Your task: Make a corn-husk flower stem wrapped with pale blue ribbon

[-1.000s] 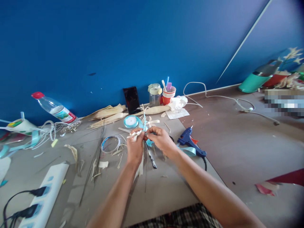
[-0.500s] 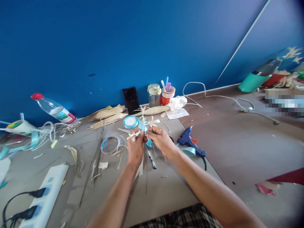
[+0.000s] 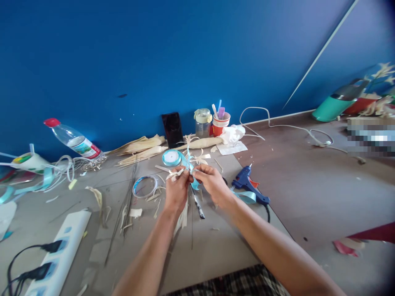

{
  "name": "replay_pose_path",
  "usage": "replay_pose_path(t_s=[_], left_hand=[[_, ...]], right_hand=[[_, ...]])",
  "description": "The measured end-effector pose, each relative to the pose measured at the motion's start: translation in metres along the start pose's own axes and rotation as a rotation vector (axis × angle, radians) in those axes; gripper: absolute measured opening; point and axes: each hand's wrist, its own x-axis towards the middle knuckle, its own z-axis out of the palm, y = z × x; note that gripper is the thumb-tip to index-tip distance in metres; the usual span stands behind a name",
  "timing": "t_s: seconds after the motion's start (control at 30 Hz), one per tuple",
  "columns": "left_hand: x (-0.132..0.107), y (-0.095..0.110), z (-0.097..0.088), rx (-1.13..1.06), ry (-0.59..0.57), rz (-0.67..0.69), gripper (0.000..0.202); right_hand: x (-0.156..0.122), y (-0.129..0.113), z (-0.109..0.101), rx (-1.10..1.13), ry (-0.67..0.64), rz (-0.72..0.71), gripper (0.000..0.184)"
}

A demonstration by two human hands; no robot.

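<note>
My left hand (image 3: pixel 176 190) is closed, its thumb and fingers pinching a small pale dried-husk flower (image 3: pixel 188 144) with light blue about its stem. White husk strips (image 3: pixel 174 174) stick out from the same hand. Close beside it, my right hand (image 3: pixel 212 183) pinches at the light blue ribbon (image 3: pixel 195 184) near the stem; the fingertips of both hands almost meet and hide the exact grip. Beneath the hands lies a black-and-clear pen (image 3: pixel 199 206). A ribbon spool (image 3: pixel 172 158) lies just behind, and a tape roll (image 3: pixel 145 187) is to the left.
A blue glue gun (image 3: pixel 251 184) lies right of my hands. Dried husks (image 3: pixel 143 147), a dark phone (image 3: pixel 172 129), a lidded jar (image 3: pixel 203 123) and a paper cup (image 3: pixel 221 124) line the wall. At left are a bottle (image 3: pixel 80 144), wires (image 3: pixel 122 205) and a power strip (image 3: pixel 61 250).
The whole view has shifted slightly, so things appear a little further right. Both hands stay together at the flower stem, with only small finger movement.
</note>
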Motion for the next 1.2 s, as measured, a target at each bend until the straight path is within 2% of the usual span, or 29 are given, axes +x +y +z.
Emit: replay_pose_path(t_s=[0.1,0.2,0.43,0.6,0.87,1.2], left_hand=[[-0.001,0.004,0.001,-0.115,-0.055,-0.089,0.026],[-0.001,0.007,0.001,-0.133,-0.073,-0.115,0.029],[-0.001,0.008,0.002,-0.079,-0.03,-0.073,0.029],[0.0,0.006,0.002,-0.104,-0.011,-0.103,0.033],[0.005,-0.001,-0.002,-0.061,0.021,-0.061,0.029],[0.007,0.0,-0.002,-0.079,0.06,0.002,0.025]], right_hand=[[0.002,0.002,-0.003,0.024,0.006,0.025,0.012],[0.005,0.004,-0.005,0.022,0.013,0.045,0.011],[0.004,0.006,-0.003,-0.068,0.032,0.016,0.011],[0.003,0.004,-0.002,-0.121,0.028,-0.003,0.011],[0.003,0.007,-0.001,-0.295,0.059,-0.105,0.016],[0.003,0.004,-0.002,-0.267,0.04,-0.091,0.018]])
